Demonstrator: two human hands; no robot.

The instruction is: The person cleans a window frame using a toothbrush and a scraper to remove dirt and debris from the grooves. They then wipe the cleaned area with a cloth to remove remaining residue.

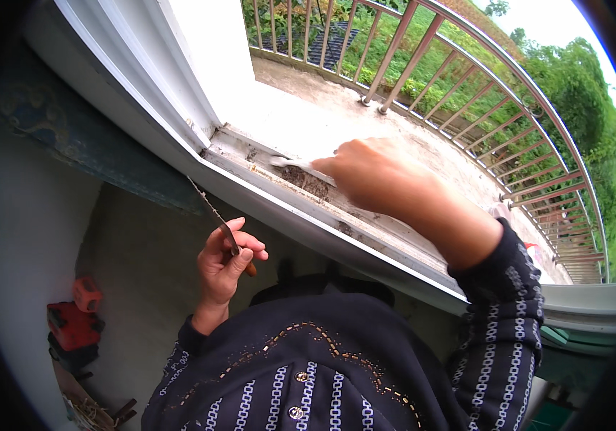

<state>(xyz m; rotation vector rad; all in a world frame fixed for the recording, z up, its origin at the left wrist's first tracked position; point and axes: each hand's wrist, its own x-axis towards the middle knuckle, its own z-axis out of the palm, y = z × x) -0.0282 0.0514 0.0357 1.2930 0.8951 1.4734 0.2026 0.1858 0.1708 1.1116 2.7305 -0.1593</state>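
My left hand (pixel 227 261) holds a thin-bladed tool (pixel 223 223) with a wooden handle, its blade pointing up and left, with pale residue along the edge. Over the white sliding window track (pixel 394 223), my right hand (pixel 367 167) grips a small white tool (pixel 289 161), possibly a brush; its tip rests in the track and its handle is mostly hidden by the fingers. Dark dirt (pixel 308 183) lies in the channel just below that tip. More grime shows at the corner where the track meets the upright frame (pixel 200 126).
Outside the window are a concrete ledge (pixel 297 102) and a metal railing (pixel 421 43), with plants beyond. Indoors, a blue patterned panel (pixel 98 151) runs below the frame. Red objects (pixel 73 323) and a container of sticks (pixel 87 409) stand on the floor at lower left.
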